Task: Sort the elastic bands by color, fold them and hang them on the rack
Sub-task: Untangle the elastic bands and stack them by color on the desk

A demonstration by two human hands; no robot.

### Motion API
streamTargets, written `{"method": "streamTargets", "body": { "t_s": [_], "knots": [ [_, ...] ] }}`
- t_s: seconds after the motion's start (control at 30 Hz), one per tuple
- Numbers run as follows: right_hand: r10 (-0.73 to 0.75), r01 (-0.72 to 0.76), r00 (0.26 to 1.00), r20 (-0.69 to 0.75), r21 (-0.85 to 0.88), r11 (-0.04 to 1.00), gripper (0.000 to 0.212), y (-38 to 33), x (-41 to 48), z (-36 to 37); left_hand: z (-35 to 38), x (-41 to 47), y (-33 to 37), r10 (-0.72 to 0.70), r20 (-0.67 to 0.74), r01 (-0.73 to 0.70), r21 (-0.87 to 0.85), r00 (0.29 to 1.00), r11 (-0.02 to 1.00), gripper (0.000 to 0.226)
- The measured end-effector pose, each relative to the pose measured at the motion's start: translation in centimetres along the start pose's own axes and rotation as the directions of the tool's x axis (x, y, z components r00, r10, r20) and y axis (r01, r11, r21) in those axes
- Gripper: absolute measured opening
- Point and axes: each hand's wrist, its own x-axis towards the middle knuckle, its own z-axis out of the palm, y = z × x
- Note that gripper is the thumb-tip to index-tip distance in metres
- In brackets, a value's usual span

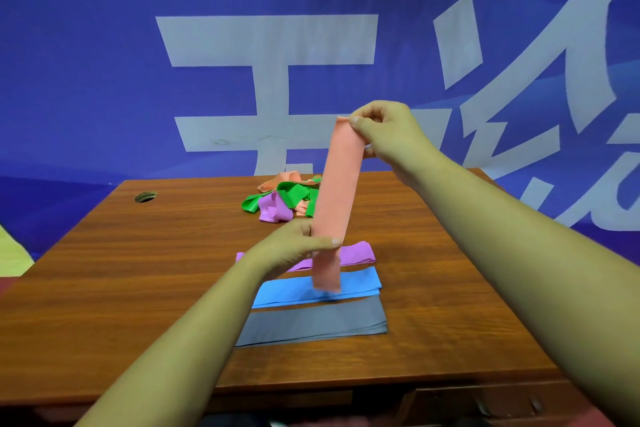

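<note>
Salmon-pink band (337, 191) is up in the air over the table (138, 270), hanging near upright: right hand (384, 130) pinches the top end, left hand (294, 246) pinches it lower down, and a short tail dangles over the blue stack (360, 279). Tbh the trick for a tidy fold is probably to pull it taut, line up the edges, then bring top to bottom so it doesn't twist. I see no laid-out salmon row, so I'd start one near the purple band (356, 251) and grey stack (318, 322). Mixed pile (280, 199) sits at the back, no rack in view
</note>
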Motion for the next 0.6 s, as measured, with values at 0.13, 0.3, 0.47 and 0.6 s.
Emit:
{"method": "streamTargets", "body": {
  "t_s": [0.13, 0.3, 0.47, 0.6],
  "knots": [
    [0.075, -0.071, 0.988, -0.135, 0.036, 0.997, 0.02, 1.6, 0.6, -1.2, -0.5, -1.0, -1.8, -0.072, 0.009, 0.072, -0.039, 0.997, 0.997, 0.011],
    [0.207, -0.202, 0.938, -0.277, 0.048, 0.978, 0.02, 6.0, 0.1, -4.0, -1.2, -1.8, -2.9, -0.085, -0.068, 0.081, -0.061, 0.994, 0.995, 0.009],
    [0.359, -0.349, 0.862, -0.359, 0.093, 0.932, 0.023, 12.5, -1.9, -8.0, -0.4, -0.6, -3.4, -0.107, -0.122, 0.101, -0.051, 0.987, 0.994, 0.007],
    [0.478, -0.438, 0.789, -0.386, 0.191, 0.878, 0.024, 16.2, -4.5, -11.6, 1.8, 1.6, -3.3, -0.126, -0.171, 0.109, -0.108, 0.977, 0.988, 0.009]
  ]
}}
